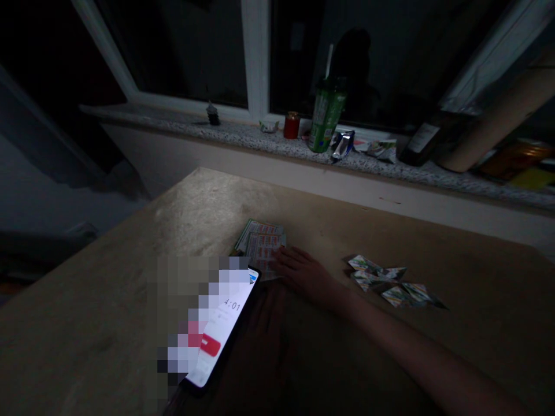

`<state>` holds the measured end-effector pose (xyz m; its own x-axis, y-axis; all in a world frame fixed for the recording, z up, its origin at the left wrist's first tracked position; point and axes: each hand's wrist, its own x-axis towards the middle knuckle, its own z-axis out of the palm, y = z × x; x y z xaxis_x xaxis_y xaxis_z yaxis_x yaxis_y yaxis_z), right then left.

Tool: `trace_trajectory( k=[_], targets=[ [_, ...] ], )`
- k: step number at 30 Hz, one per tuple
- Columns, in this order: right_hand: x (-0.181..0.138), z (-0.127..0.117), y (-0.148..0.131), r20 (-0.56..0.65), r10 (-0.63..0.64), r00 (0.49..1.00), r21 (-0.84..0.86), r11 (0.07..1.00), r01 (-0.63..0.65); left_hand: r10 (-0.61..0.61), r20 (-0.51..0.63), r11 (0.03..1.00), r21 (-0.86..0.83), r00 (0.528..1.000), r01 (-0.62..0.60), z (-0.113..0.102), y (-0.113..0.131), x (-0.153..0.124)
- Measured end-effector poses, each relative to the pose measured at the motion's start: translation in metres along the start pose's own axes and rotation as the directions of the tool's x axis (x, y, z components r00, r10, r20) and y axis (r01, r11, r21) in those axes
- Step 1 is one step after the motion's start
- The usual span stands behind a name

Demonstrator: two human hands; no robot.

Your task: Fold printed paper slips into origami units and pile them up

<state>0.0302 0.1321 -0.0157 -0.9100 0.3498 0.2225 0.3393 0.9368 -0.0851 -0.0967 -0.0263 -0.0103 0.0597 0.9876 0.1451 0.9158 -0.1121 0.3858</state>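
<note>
My right hand [301, 273] reaches in from the lower right, its fingers stretched out flat. The fingertips rest on the right edge of a small pile of printed paper cards [264, 248] with reddish blocks of text. In the dark just below it, my left hand [264, 323] lies with its fingers extended, close to the right side of a lit phone [223, 323]. The phone's screen shows a number and a red button; its left part is blurred out. To the right of my right hand lie several folded pieces of printed paper [392, 281].
Dim wooden tabletop [130, 277] beneath a window. The stone sill [182, 128] holds a green cup [325, 115] with a straw, a red candle jar [292, 125], a small dark object [212, 114], a silver-blue wrapper [344, 144], a dark bottle [420, 141] and a long tube [498, 115].
</note>
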Motion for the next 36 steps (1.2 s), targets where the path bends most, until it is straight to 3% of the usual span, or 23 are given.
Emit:
trace_trajectory(
  k=[9, 17, 24, 32, 36],
  targets=[
    [-0.014, -0.006, 0.001, 0.073, -0.123, 0.99, -0.052, 0.991, 0.127, 0.16, 0.138, 0.985, -0.088, 0.977, -0.149, -0.013, 0.008, 0.004],
    [-0.048, -0.012, -0.005, 0.091, -0.081, 0.993, 0.021, 0.997, 0.079, 0.447, 0.211, 0.889, -0.214, 0.869, -0.405, -0.01, 0.016, 0.003],
    [-0.076, -0.008, -0.006, 0.063, -0.084, 0.995, 0.061, 0.995, 0.08, 0.472, 0.104, 0.881, -0.019, 0.875, -0.473, -0.009, 0.015, -0.002],
    [-0.126, -0.011, -0.018, -0.028, -0.064, 0.998, 0.087, 0.994, 0.067, 0.459, 0.157, 0.883, 0.03, 0.874, -0.469, -0.004, 0.019, 0.002],
    [-0.15, -0.022, -0.028, -0.032, -0.034, 0.999, 0.11, 0.993, 0.037, 0.477, 0.222, 0.87, 0.016, 0.851, -0.492, -0.002, 0.024, 0.005]
  ],
)
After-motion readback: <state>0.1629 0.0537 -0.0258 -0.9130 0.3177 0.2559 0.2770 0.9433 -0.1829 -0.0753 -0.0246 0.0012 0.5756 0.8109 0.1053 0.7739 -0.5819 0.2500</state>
